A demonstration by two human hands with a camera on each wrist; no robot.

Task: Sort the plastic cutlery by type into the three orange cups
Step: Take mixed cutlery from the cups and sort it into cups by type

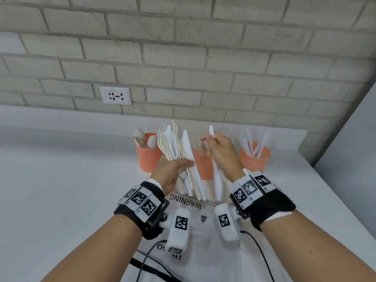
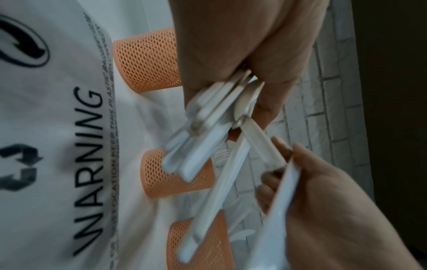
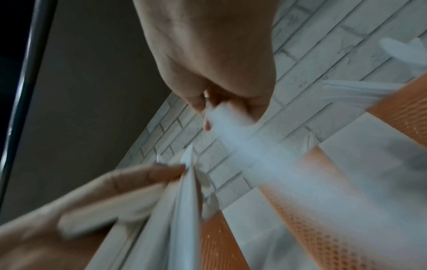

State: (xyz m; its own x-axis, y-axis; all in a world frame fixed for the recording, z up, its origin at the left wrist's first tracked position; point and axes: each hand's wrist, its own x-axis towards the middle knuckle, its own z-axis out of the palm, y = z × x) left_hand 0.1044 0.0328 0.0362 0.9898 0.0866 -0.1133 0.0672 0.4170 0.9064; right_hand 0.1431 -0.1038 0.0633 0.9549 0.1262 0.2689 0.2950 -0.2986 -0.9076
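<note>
My left hand (image 1: 173, 171) grips a fanned bundle of white and beige plastic cutlery (image 1: 179, 155), forks, knives and a spoon, held upright over the counter. My right hand (image 1: 219, 153) pinches a single white knife (image 1: 215, 174), blurred, just right of the bundle and in front of the middle orange cup (image 1: 203, 165). The left orange cup (image 1: 147, 153) holds beige spoons. Forks stand in the middle cup. The right orange cup (image 1: 254, 157) holds white knives. In the left wrist view the bundle (image 2: 208, 131) spreads from my fist; the right wrist view shows the knife (image 3: 254, 146) in my fingers.
A white plastic bag (image 1: 203, 220) printed WARNING lies on the white counter (image 1: 61, 180) under my hands. A brick wall (image 1: 203, 68) with a socket (image 1: 115, 96) runs behind the cups. A grey panel (image 1: 350, 139) stands at the right, and cables (image 1: 150, 253) trail near the front edge.
</note>
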